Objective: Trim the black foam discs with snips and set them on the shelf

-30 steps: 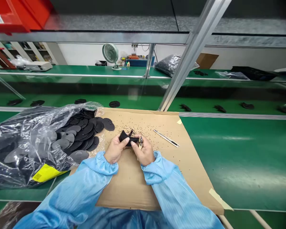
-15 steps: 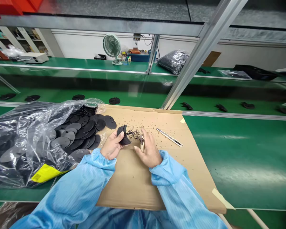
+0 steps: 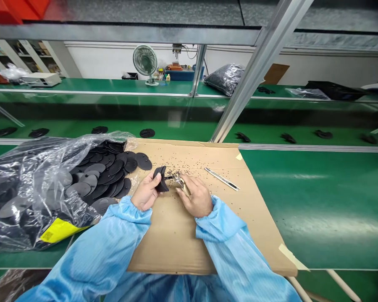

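My left hand (image 3: 145, 192) is closed on a curved black plastic part (image 3: 160, 179), its thumb pressed against the near face. A thin dark stem juts from the part toward the right. In my right hand (image 3: 196, 196) is a pair of nippers (image 3: 185, 188) with cream handles, the fingers wrapped round them. Their metal jaws are at the stem's end; whether they touch it I cannot tell. Small black bits (image 3: 176, 163) lie scattered on the cardboard sheet (image 3: 173, 243) beneath and beyond both hands.
A clear plastic bag (image 3: 34, 167) spills black oval discs (image 3: 110, 176) at the left. Right of my hands lies a slim utility knife (image 3: 222, 179). A metal post (image 3: 236, 100) slants up behind the cardboard. Black parts (image 3: 147, 133) sit spaced along the green belt (image 3: 119, 136).
My right hand has closed round the nippers, and their jaws have swung left toward the stem. My left hand still holds the black part. The whole view has shifted slightly.
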`<state>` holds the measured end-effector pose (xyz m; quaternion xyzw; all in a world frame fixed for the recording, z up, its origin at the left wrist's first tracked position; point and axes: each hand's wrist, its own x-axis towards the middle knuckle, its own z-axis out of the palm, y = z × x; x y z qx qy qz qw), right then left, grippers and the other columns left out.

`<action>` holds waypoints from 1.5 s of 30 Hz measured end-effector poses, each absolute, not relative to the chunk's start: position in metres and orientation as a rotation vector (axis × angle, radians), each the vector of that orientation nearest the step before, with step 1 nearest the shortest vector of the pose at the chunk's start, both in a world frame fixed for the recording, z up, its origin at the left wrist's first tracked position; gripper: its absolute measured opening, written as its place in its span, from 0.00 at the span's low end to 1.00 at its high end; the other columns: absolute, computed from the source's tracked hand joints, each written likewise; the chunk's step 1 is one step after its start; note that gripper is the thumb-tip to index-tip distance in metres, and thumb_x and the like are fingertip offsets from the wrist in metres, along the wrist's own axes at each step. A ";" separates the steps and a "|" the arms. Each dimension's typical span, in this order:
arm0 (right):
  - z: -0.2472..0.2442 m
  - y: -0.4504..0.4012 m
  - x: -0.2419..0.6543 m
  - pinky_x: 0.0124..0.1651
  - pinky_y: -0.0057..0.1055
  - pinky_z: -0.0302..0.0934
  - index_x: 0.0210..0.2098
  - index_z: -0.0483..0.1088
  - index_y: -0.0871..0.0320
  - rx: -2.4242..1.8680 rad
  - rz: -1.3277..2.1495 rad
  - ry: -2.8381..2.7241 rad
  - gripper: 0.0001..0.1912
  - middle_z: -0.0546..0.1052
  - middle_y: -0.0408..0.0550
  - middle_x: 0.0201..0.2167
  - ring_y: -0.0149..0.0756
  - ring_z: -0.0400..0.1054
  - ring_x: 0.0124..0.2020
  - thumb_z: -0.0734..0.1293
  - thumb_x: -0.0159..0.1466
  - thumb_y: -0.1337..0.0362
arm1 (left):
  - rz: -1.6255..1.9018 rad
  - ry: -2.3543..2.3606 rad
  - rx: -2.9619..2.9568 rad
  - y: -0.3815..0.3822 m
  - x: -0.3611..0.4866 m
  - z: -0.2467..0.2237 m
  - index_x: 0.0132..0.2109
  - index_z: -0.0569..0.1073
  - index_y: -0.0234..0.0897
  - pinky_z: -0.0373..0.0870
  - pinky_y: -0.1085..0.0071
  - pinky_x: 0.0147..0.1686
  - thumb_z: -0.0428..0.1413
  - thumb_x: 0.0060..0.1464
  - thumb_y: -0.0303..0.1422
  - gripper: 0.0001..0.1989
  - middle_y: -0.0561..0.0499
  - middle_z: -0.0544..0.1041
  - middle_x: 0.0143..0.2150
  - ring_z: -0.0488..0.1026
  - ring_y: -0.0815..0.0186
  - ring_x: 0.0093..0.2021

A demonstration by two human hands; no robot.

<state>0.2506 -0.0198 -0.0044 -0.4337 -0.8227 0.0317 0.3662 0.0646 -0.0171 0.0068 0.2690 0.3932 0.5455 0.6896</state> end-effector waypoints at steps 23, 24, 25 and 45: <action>-0.007 -0.021 0.254 0.43 0.34 0.64 0.50 0.67 0.59 -1.193 0.167 -2.224 0.19 0.75 0.50 0.36 0.40 0.68 0.37 0.60 0.59 0.72 | 1.236 0.914 0.668 -0.016 0.063 0.005 0.43 0.71 0.35 0.58 0.78 0.16 0.65 0.42 0.40 0.22 0.55 0.70 0.27 0.64 0.74 0.21; -0.006 -0.022 0.253 0.42 0.33 0.64 0.49 0.68 0.59 -1.182 0.209 -2.198 0.19 0.74 0.50 0.35 0.39 0.68 0.37 0.60 0.59 0.72 | 1.235 0.909 0.673 -0.016 0.064 0.005 0.44 0.70 0.35 0.58 0.78 0.16 0.65 0.43 0.40 0.22 0.54 0.71 0.28 0.64 0.74 0.22; -0.005 -0.023 0.251 0.41 0.32 0.64 0.49 0.68 0.59 -1.168 0.258 -2.164 0.18 0.74 0.49 0.34 0.38 0.68 0.36 0.60 0.60 0.71 | 1.239 0.902 0.677 -0.016 0.064 0.006 0.44 0.70 0.35 0.59 0.78 0.16 0.65 0.43 0.40 0.22 0.53 0.72 0.29 0.65 0.74 0.22; -0.010 -0.024 0.242 0.47 0.37 0.63 0.51 0.66 0.57 -1.133 0.263 -2.070 0.18 0.73 0.52 0.40 0.40 0.67 0.41 0.62 0.61 0.66 | 1.243 0.768 0.464 -0.011 0.055 0.003 0.45 0.68 0.37 0.71 0.73 0.26 0.62 0.47 0.27 0.17 0.52 0.74 0.33 0.75 0.67 0.30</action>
